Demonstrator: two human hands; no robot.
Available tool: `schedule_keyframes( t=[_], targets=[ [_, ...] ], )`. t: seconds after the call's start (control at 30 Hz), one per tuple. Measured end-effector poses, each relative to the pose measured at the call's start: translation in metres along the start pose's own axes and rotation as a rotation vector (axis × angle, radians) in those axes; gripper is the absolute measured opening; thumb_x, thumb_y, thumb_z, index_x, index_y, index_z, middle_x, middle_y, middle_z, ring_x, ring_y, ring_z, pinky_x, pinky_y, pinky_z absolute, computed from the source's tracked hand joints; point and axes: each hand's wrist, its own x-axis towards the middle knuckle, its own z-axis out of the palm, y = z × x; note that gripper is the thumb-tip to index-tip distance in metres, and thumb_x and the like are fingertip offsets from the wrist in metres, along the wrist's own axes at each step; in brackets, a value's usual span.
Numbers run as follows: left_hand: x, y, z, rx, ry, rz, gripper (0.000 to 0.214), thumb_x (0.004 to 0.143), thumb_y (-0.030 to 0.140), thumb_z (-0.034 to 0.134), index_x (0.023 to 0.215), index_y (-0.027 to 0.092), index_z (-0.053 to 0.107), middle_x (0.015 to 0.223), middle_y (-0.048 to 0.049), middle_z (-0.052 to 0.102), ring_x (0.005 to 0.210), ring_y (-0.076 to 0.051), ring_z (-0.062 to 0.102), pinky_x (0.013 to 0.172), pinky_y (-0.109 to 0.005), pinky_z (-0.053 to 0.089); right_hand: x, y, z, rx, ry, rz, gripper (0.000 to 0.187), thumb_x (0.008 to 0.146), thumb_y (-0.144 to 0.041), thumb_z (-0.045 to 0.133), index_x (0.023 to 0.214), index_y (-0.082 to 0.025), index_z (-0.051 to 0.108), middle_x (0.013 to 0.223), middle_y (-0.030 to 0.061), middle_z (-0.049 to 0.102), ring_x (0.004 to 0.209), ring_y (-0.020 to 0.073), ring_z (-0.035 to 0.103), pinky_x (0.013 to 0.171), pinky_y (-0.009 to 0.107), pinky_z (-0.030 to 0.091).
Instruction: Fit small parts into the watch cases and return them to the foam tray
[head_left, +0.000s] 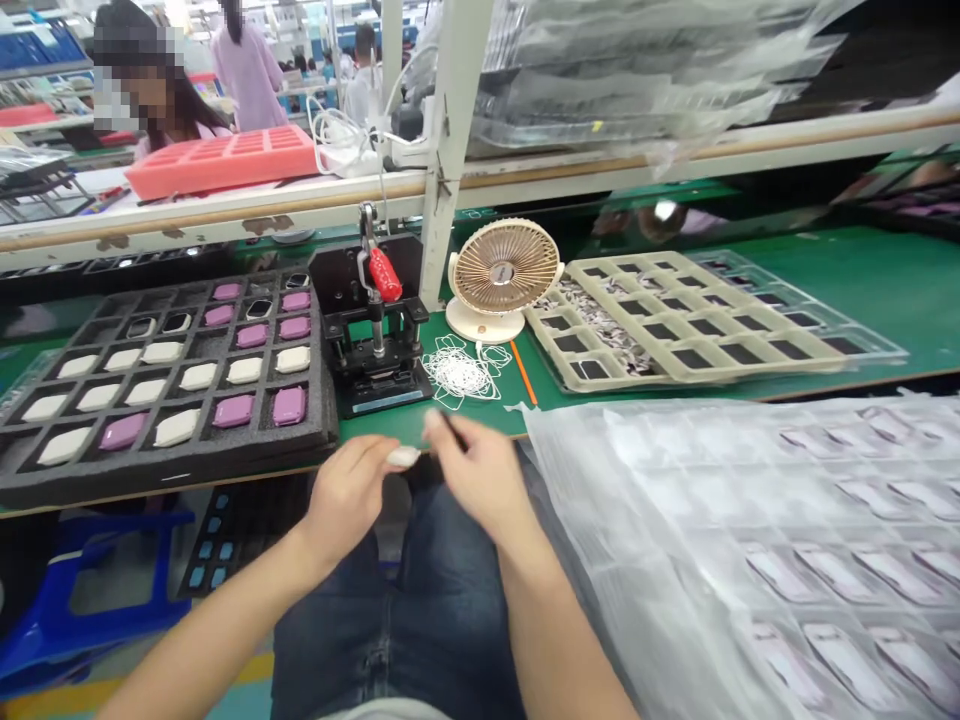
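Observation:
My left hand (pixel 349 495) is closed round a small white rounded case (pixel 403 457), held just below the bench's front edge. My right hand (pixel 472 465) is beside it, fingers pinched on a thin dark stick-like tool (pixel 452 428) pointing toward the case. Both hands hover over my lap. Right behind them on the green bench lie a tangle of thin white cord loops (pixel 459 373) and a black hand press (pixel 375 330) with a red lever handle.
A black foam tray (pixel 45 470) at left holds several white and purple cases. A small beige fan (pixel 501 275), an orange pencil (pixel 523 372), a beige grid tray (pixel 679 375) and clear plastic blister sheets (pixel 750 560) fill the right. People work behind the shelf.

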Motion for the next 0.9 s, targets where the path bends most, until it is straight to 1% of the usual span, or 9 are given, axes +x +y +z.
schedule_keyframes(
  t=[0.07,0.1,0.2,0.3,0.4,0.57,0.67,0.77,0.9],
  targets=[
    [0.023,-0.006,0.013,0.073,0.032,-0.012,0.031,0.101,0.016,0.058,0.123,0.025,0.078,0.119,-0.0135,0.078,0.115,-0.030,0.072,0.106,-0.048,0.054,0.036,-0.023,-0.006,-0.108,0.251,-0.277,0.034,0.104,-0.051,0.061,0.109,-0.022,0.078,0.101,0.0068,0.077,0.091,0.0225,0.070,0.086,0.036,0.058],
    [0.034,-0.011,0.020,0.097,0.046,-0.017,0.029,0.101,0.015,0.058,0.120,0.023,0.078,0.124,-0.0153,0.077,0.120,-0.032,0.070,0.109,-0.051,0.053,0.055,-0.035,-0.006,-0.108,0.299,-0.417,0.036,0.103,-0.048,0.063,0.127,-0.023,0.074,0.122,0.0077,0.076,0.107,0.0251,0.072,0.097,0.040,0.058],
    [0.053,-0.025,0.038,0.140,0.074,-0.032,0.026,0.099,0.011,0.059,0.114,0.020,0.078,0.131,-0.0187,0.075,0.132,-0.036,0.065,0.114,-0.061,0.048,0.101,-0.060,0.002,-0.119,0.193,-0.764,0.048,0.105,-0.040,0.063,0.150,-0.027,0.058,0.158,0.0029,0.057,0.142,0.0260,0.058,0.119,0.044,0.049],
    [0.054,-0.038,0.046,0.173,0.076,-0.031,0.026,0.097,0.007,0.060,0.112,0.020,0.077,0.128,-0.0169,0.078,0.133,-0.036,0.066,0.112,-0.062,0.051,0.127,-0.071,0.014,-0.138,0.070,-0.911,0.036,0.109,-0.027,0.051,0.143,-0.028,0.063,0.153,-0.0020,0.062,0.141,0.0201,0.060,0.118,0.037,0.052],
    [0.048,-0.044,0.049,0.210,0.075,-0.018,0.028,0.098,0.005,0.058,0.113,0.021,0.076,0.131,-0.0141,0.077,0.134,-0.034,0.067,0.113,-0.059,0.053,0.137,-0.084,0.016,-0.057,0.134,-0.907,0.033,0.109,-0.025,0.051,0.139,-0.029,0.065,0.142,-0.0003,0.069,0.124,0.0196,0.071,0.106,0.033,0.061],
    [0.041,-0.043,0.047,0.253,0.095,0.023,0.028,0.100,0.006,0.054,0.118,0.018,0.072,0.131,-0.0132,0.077,0.134,-0.030,0.066,0.117,-0.055,0.052,0.127,-0.085,0.003,-0.054,0.435,-0.798,0.025,0.107,-0.035,0.058,0.125,-0.023,0.071,0.125,0.0062,0.075,0.116,0.0238,0.073,0.101,0.038,0.060],
    [0.032,-0.038,0.044,0.265,0.121,0.050,0.028,0.101,0.006,0.054,0.119,0.019,0.071,0.127,-0.0118,0.077,0.130,-0.029,0.067,0.116,-0.054,0.054,0.109,-0.040,0.003,-0.349,0.206,-0.622,0.017,0.104,-0.028,0.062,0.109,-0.022,0.076,0.110,0.0047,0.080,0.104,0.0218,0.076,0.096,0.035,0.060],
    [0.018,-0.031,0.043,0.282,0.132,0.063,0.027,0.101,0.007,0.056,0.118,0.020,0.071,0.123,-0.0116,0.075,0.125,-0.029,0.067,0.110,-0.054,0.057,0.101,0.011,0.014,-0.578,-0.071,-0.509,0.018,0.099,-0.020,0.067,0.111,-0.026,0.079,0.121,0.0018,0.080,0.109,0.0225,0.077,0.095,0.034,0.060],
    [0.002,-0.023,0.043,0.310,0.150,0.067,0.033,0.101,0.006,0.054,0.127,0.019,0.068,0.110,-0.0108,0.075,0.110,-0.028,0.070,0.097,-0.048,0.063,0.113,0.036,0.034,-0.678,-0.185,-0.499,0.034,0.097,-0.022,0.071,0.130,-0.029,0.074,0.132,0.0023,0.077,0.114,0.0271,0.076,0.092,0.036,0.061]
  ],
)
